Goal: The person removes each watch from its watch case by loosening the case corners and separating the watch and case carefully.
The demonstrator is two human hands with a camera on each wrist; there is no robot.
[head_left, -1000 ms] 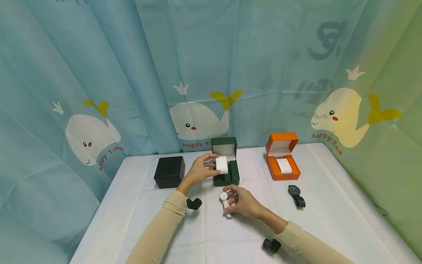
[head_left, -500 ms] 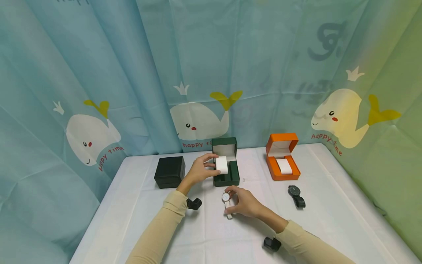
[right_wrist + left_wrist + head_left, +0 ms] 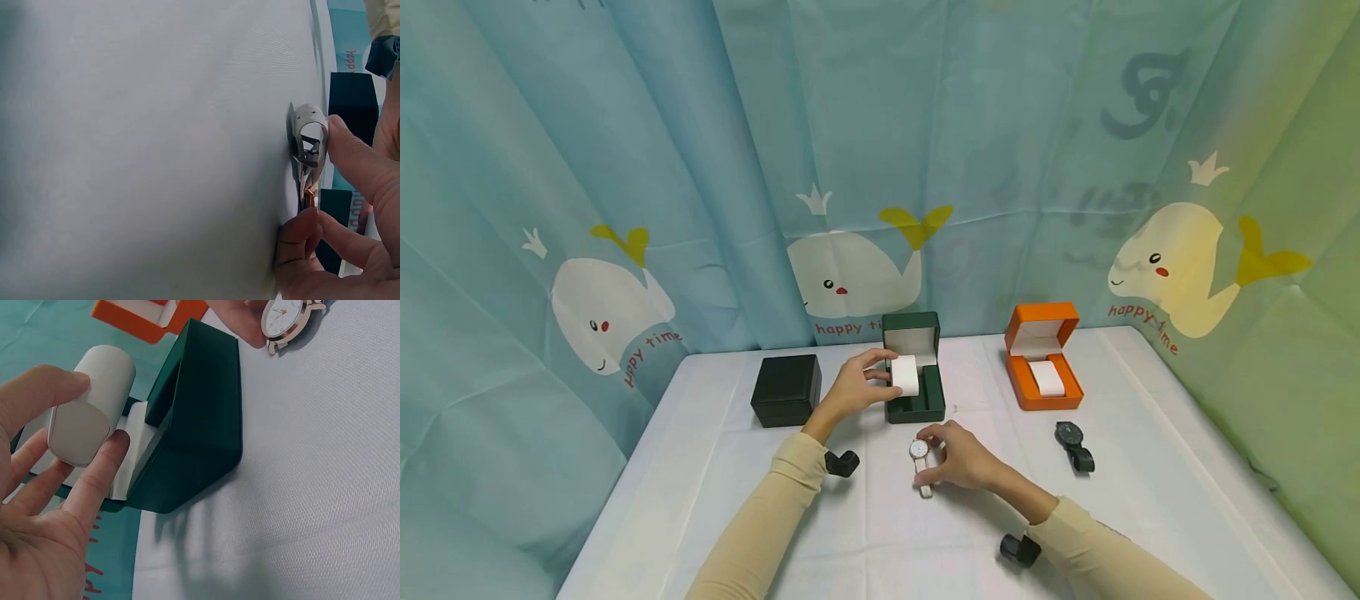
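My left hand (image 3: 852,388) pinches a white watch pillow (image 3: 906,376) between thumb and fingers, over the open green watch box (image 3: 934,390). The left wrist view shows my thumb on the pillow's (image 3: 103,394) side and fingertips at its end. In front of the box, my right hand (image 3: 966,460) holds a wristwatch (image 3: 919,451) with a white dial, rose-gold case and pale strap, low over the table. Thumb and fingers press it from opposite ends. In the right wrist view the watch (image 3: 310,117) stands edge-on close to the cloth, its strap curved and buckle visible.
A closed black box (image 3: 786,390) stands left of the green one. To the right is an open orange watch box (image 3: 1019,392) with a white pillow inside, and a black watch (image 3: 1073,446) lies before it. A curtain (image 3: 850,167) hangs behind the white-covered table (image 3: 662,500).
My right hand and the wristwatch have shifted slightly to the right. The left hand keeps its place with the watch pillow.
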